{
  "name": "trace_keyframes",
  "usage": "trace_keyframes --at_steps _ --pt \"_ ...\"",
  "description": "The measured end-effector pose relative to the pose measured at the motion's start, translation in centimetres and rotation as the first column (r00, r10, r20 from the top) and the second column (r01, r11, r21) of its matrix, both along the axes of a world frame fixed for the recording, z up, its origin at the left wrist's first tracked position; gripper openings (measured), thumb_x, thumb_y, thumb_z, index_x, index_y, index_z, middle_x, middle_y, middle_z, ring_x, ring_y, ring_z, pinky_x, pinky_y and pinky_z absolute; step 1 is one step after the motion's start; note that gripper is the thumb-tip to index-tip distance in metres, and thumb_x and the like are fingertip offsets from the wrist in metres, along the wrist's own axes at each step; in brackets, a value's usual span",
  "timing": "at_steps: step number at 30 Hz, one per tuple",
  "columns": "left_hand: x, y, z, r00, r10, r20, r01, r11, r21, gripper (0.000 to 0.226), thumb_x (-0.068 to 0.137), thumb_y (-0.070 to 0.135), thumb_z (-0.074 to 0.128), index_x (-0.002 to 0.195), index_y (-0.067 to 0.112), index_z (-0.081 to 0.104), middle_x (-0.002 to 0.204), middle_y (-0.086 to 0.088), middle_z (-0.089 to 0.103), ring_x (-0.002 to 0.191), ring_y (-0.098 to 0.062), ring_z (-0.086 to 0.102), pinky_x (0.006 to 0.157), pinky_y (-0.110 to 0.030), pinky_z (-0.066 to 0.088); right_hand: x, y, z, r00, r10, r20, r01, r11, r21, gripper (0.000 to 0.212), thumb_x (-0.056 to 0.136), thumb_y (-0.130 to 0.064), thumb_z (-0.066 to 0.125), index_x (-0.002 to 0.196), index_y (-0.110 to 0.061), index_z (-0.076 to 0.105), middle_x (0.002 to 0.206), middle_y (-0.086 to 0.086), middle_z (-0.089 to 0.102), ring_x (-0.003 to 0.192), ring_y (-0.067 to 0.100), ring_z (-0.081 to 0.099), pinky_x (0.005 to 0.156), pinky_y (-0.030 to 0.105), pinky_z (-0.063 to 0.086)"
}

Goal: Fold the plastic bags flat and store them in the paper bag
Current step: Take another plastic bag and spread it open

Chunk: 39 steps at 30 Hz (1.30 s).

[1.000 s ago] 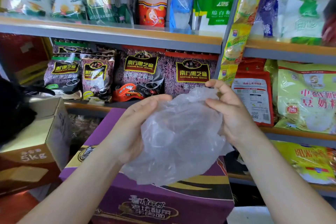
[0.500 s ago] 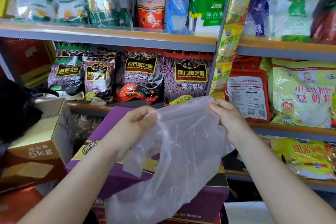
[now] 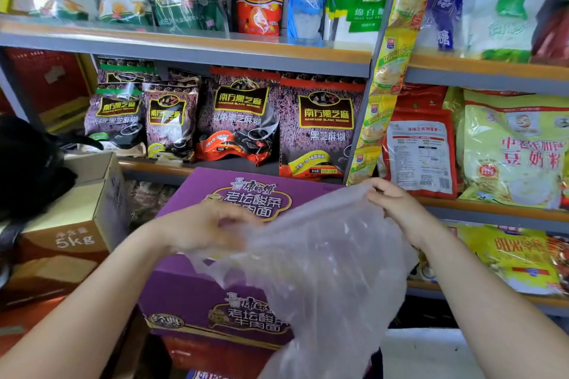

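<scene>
A clear, thin plastic bag hangs spread out between my two hands, its lower part drooping past the bottom of the view. My right hand pinches its upper right corner. My left hand, blurred by motion, grips the bag's left edge at about the same height. Both hands hover above a purple noodle carton. No paper bag is in view.
Grey store shelves filled with packaged food stand right behind the hands. A brown cardboard box marked 5kg sits at the left with a black object on it. A yellow sachet strip hangs down the shelf post.
The crumpled bag has been opened out and now hangs long. Both hands have dropped lower and spread apart, the left one moving leftward. The camera has tilted down, showing more of the purple carton.
</scene>
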State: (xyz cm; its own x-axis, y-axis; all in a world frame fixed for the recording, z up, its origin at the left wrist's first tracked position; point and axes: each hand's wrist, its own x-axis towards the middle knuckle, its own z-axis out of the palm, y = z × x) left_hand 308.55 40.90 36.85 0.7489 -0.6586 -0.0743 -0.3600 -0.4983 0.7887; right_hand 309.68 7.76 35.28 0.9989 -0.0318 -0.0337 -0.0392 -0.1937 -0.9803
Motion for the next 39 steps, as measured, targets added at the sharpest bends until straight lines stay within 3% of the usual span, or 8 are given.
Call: trace_keyframes --at_steps 5,12,20,22,26,32,36,39 --pt "0.0 -2.3 0.9 0.982 0.183 0.05 -0.183 0.983 -0.015 0.07 0.046 0.084 0.057 0.088 0.029 0.068 0.099 0.011 0.064 0.098 -0.002 0.058 0.09 -0.018 0.042 -1.8 2.3 2.9 0.961 0.265 0.08 -0.239 0.939 -0.246 0.025 0.094 -0.011 0.05 0.099 -0.024 0.07 0.098 -0.011 0.07 0.09 0.002 0.065 0.072 0.013 0.05" --pt "-1.4 -9.5 1.8 0.962 0.272 0.014 -0.248 0.894 -0.373 0.022 0.078 0.039 0.07 0.07 0.02 0.064 0.065 0.003 0.061 0.057 -0.011 0.051 0.057 -0.027 0.037 -3.3 6.9 4.2 0.889 0.342 0.305 -0.262 0.925 -0.273 0.02 0.085 -0.01 0.064 0.095 -0.026 0.058 0.076 -0.006 0.063 0.072 0.003 0.06 0.069 0.016 0.045" --pt "-1.5 -8.3 -0.7 0.841 0.466 -0.275 -0.536 0.648 -0.541 0.025 0.095 0.027 0.047 0.081 0.012 0.061 0.066 0.001 0.063 0.063 -0.013 0.06 0.06 -0.027 0.049 -5.3 0.8 0.9 0.918 0.394 -0.034 -0.381 0.856 -0.349 0.013 0.079 -0.036 0.069 0.079 -0.024 0.073 0.079 -0.01 0.069 0.078 0.002 0.061 0.074 0.024 0.047" --pt "-1.3 -7.9 -1.6 0.787 0.532 -0.313 -0.612 0.607 -0.507 0.025 0.096 0.029 0.046 0.084 0.014 0.062 0.065 0.003 0.065 0.063 -0.013 0.062 0.057 -0.026 0.048 -5.2 0.1 0.2 0.943 0.326 -0.067 -0.333 0.929 -0.163 0.04 0.068 -0.053 0.071 0.084 -0.017 0.072 0.082 -0.003 0.068 0.08 0.007 0.062 0.073 0.019 0.047" --pt "-0.7 -7.3 -2.7 0.743 0.564 -0.361 -0.664 0.551 -0.506 0.023 0.095 0.032 0.047 0.088 0.018 0.064 0.076 0.0 0.069 0.077 -0.02 0.066 0.07 -0.035 0.051 -4.3 1.1 -0.7 0.97 0.23 -0.078 -0.243 0.93 -0.276 0.011 0.085 -0.016 0.064 0.086 -0.006 0.069 0.085 0.01 0.07 0.081 0.015 0.062 0.078 0.028 0.047" --pt "-1.0 -7.0 -3.5 0.681 0.571 -0.458 -0.729 0.472 -0.496 0.028 0.092 0.006 0.049 0.065 0.012 0.052 0.05 0.011 0.061 0.046 0.002 0.055 0.047 -0.01 0.042 -1.8 1.7 -0.9 0.934 -0.343 -0.101 0.348 0.936 0.045 0.013 0.093 -0.022 0.056 0.094 -0.012 0.065 0.076 0.0 0.064 0.068 0.015 0.059 0.059 0.019 0.044" --pt "0.3 -4.9 -3.4 0.695 0.719 -0.007 -0.718 0.692 -0.075 0.016 0.084 0.015 0.052 0.07 0.009 0.055 0.079 -0.003 0.056 0.065 -0.017 0.046 0.053 -0.025 0.033 -1.2 2.6 0.0 0.974 -0.226 0.024 0.227 0.958 -0.177 0.022 0.095 -0.027 0.05 0.093 -0.011 0.066 0.086 0.005 0.062 0.079 0.017 0.056 0.066 0.026 0.039" --pt "-0.7 -5.6 -0.9 0.753 0.597 0.275 -0.564 0.802 -0.196 0.013 0.086 0.008 0.054 0.095 0.011 0.062 0.089 0.003 0.058 0.083 -0.016 0.05 0.063 -0.023 0.03 -1.2 3.9 2.4 0.992 0.033 0.12 0.008 0.944 -0.329 0.03 0.096 -0.024 0.047 0.075 -0.007 0.06 0.074 0.002 0.054 0.068 0.011 0.049 0.06 0.026 0.034"
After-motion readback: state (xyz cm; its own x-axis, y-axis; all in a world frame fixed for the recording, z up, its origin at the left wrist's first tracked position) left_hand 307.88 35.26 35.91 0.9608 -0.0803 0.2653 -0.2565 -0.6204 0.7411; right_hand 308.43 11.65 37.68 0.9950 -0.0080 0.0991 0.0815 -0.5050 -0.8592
